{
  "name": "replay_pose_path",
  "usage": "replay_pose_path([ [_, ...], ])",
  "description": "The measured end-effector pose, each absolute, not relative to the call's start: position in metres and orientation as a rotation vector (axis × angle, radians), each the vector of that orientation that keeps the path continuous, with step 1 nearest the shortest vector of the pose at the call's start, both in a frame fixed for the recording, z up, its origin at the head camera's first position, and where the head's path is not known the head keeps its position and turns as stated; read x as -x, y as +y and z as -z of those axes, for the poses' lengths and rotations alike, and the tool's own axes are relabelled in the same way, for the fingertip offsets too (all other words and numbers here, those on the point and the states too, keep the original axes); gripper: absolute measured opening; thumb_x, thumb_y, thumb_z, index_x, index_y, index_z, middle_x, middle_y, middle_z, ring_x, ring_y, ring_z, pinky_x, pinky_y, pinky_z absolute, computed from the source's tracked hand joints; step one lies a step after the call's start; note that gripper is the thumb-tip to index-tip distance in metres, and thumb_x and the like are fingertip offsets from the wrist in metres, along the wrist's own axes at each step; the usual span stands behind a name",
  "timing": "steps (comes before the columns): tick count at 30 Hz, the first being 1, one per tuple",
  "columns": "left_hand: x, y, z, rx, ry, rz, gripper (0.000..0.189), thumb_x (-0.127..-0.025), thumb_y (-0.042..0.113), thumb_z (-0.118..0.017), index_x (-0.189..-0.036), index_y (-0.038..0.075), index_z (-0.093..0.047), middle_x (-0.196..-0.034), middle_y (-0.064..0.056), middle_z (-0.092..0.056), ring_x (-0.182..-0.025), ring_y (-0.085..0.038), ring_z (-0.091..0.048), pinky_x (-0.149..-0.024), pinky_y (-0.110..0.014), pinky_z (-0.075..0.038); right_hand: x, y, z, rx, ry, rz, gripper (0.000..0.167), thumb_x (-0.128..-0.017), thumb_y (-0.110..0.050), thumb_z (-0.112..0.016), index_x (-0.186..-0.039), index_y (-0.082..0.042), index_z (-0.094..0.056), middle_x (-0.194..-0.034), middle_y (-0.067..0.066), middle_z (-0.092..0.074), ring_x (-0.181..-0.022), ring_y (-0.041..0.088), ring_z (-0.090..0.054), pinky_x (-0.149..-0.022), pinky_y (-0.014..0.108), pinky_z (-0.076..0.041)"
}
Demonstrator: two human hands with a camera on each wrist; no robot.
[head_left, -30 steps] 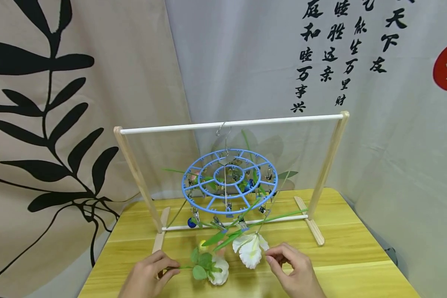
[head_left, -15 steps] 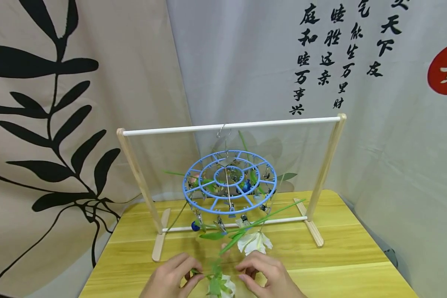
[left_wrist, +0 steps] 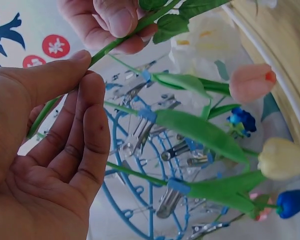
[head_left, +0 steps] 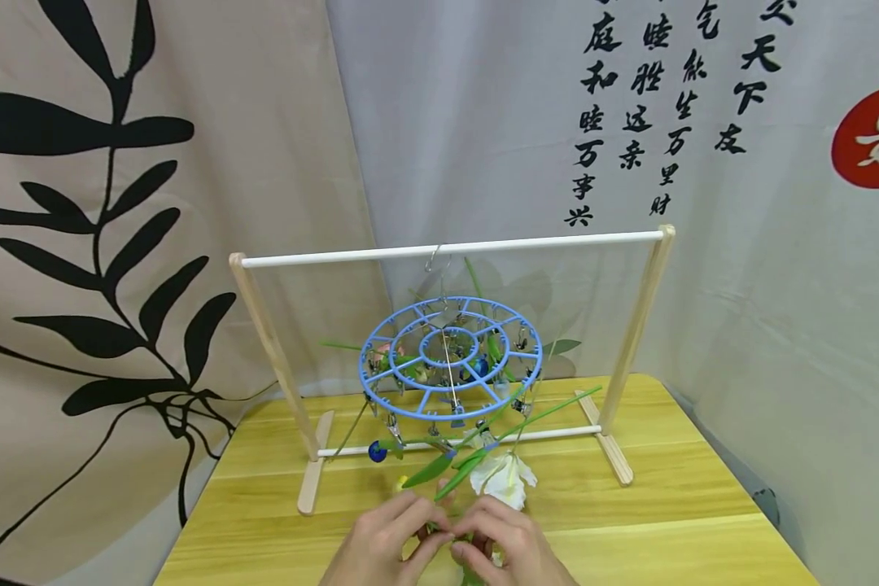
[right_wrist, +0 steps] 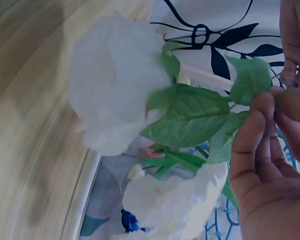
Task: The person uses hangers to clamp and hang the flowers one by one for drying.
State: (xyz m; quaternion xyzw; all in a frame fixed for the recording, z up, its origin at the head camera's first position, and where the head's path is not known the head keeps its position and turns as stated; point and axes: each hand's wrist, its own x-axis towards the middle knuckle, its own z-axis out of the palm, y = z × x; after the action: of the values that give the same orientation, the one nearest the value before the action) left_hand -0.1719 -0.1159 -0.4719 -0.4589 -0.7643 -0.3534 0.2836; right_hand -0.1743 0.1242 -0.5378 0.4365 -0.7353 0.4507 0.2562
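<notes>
Close together at the table's front, my left hand (head_left: 395,541) and right hand (head_left: 513,541) both pinch the green stem (left_wrist: 98,56) of a white artificial flower (right_wrist: 117,85). The left thumb and index finger hold the bare stem; the right fingers grip it beside its leaves (right_wrist: 195,115). Beyond the hands hangs a round blue clip hanger (head_left: 450,417) with metal clips. Artificial flowers hang from it: a pink tulip (left_wrist: 252,82), a pale yellow tulip (left_wrist: 282,159), a blue bud (left_wrist: 292,203) and another white flower (head_left: 504,480) just behind my right hand.
The hanger hooks onto the white top bar (head_left: 337,255) of a wooden-legged rack. The rack's feet (head_left: 604,448) stand on a yellow wood-grain table (head_left: 674,505). Behind it hang curtains with a black leaf pattern (head_left: 106,334) and black writing (head_left: 593,77).
My left hand has moved right with the white flower, and my right hand has come left and down to meet it. The right fingers now hold the stem too. The hanger's clips swayed slightly.
</notes>
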Motion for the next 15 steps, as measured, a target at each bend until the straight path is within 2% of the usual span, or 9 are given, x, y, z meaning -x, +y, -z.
replay_pose_path([
  [4, 0.174, -0.108, 0.473, 1.249, -2.025, 0.962, 0.041, -0.091, 0.002, -0.098, -0.123, 0.017, -0.079, -0.106, 0.005, -0.080, -0.084, 0.004, -0.071, -0.076, -0.002, -0.055, 0.172, 0.131, 0.535, -1.149, -2.001, -1.193, 0.024, -0.104, 0.000, -0.087, -0.118, -0.018, -0.079, -0.106, -0.002, -0.077, -0.077, -0.005, -0.062, -0.069, 0.002, -0.052],
  [6, 0.174, -0.104, 0.473, 1.255, -2.017, 0.971, 0.052, -0.092, 0.001, -0.098, -0.137, 0.015, -0.077, -0.109, 0.002, -0.082, -0.082, 0.004, -0.069, -0.075, -0.001, -0.054, 0.171, 0.136, 0.534, -1.138, -1.999, -1.186, 0.024, -0.104, 0.000, -0.087, -0.117, -0.017, -0.078, -0.105, -0.002, -0.077, -0.077, -0.005, -0.062, -0.069, 0.003, -0.053],
  [10, 0.174, -0.096, 0.474, 1.232, -2.048, 1.051, 0.078, -0.092, 0.000, -0.098, -0.161, 0.010, -0.064, -0.104, 0.002, -0.082, -0.080, 0.005, -0.070, -0.075, -0.003, -0.056, 0.169, 0.145, 0.532, -1.110, -1.995, -1.155, 0.021, -0.106, -0.003, -0.086, -0.117, -0.019, -0.079, -0.102, -0.005, -0.076, -0.076, -0.005, -0.061, -0.068, 0.004, -0.053],
  [12, 0.174, -0.091, 0.477, 1.217, -2.064, 1.103, 0.079, -0.094, 0.003, -0.097, -0.164, 0.010, -0.061, -0.098, 0.003, -0.080, -0.080, 0.005, -0.070, -0.075, -0.005, -0.058, 0.168, 0.149, 0.531, -1.096, -1.990, -1.129, 0.017, -0.107, -0.007, -0.086, -0.116, -0.020, -0.079, -0.101, -0.006, -0.075, -0.076, -0.005, -0.061, -0.068, 0.004, -0.053],
  [15, 0.176, -0.083, 0.487, 1.221, -2.071, 1.172, 0.067, -0.098, 0.010, -0.096, -0.158, 0.008, -0.065, -0.092, 0.002, -0.079, -0.079, 0.004, -0.071, -0.074, -0.007, -0.059, 0.164, 0.157, 0.530, -1.079, -1.991, -1.137, 0.016, -0.108, -0.008, -0.085, -0.116, -0.021, -0.080, -0.100, -0.006, -0.075, -0.075, -0.005, -0.061, -0.068, 0.004, -0.053],
])
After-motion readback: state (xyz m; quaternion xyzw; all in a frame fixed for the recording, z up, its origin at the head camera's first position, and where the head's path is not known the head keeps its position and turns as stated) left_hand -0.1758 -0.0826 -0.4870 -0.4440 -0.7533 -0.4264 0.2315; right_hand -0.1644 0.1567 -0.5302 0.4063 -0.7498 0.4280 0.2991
